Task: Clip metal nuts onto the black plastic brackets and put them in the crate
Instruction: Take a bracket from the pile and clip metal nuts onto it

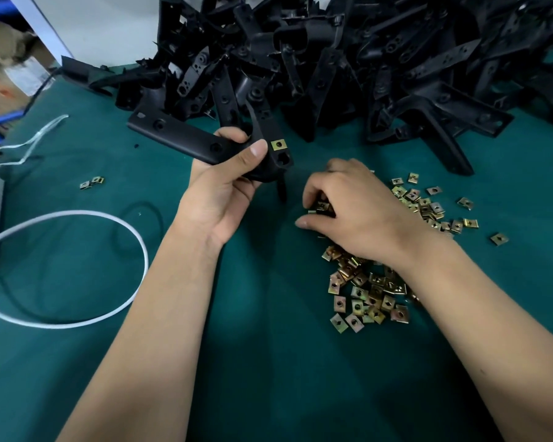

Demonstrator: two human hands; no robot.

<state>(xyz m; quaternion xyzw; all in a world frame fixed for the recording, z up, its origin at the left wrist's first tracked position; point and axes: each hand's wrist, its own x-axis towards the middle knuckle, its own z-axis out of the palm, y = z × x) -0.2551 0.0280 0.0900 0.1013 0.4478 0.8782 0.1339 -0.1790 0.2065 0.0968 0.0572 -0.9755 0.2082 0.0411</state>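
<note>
The left hand [224,186] is holding one black plastic bracket [205,145] raised above the green bench [268,362]; its grip is grasping the part, with the thumb lying across the front face and the fingers wrapped behind. One metal nut [277,144] is already sitting clipped on the bracket's near tab, just above a round hole that is showing bare.

The right hand [348,212] is resting palm-down on the loose nut pile [369,295], which is lying spread on the bench to the right of centre. Its grip is curling around a nut [322,206] at the fingertips, and this appears to be a pinch on the next part to fit, though the fingers are partly hiding the contact.

Progress, as a judgement: the held bracket is partly fitted, with at least one nut on and another apparently being fetched. Whether further tabs on this bracket are needing nuts cannot be told, since much of it is hidden behind the left hand. The bracket heap [348,59] is filling the far side of the bench, so the bulk of the work is remaining. The crate is not appearing in view, so the count of finished parts cannot be stated.

Two stray nuts [91,182] are lying apart at the left, near a white cable [77,215] looping across the bench.
</note>
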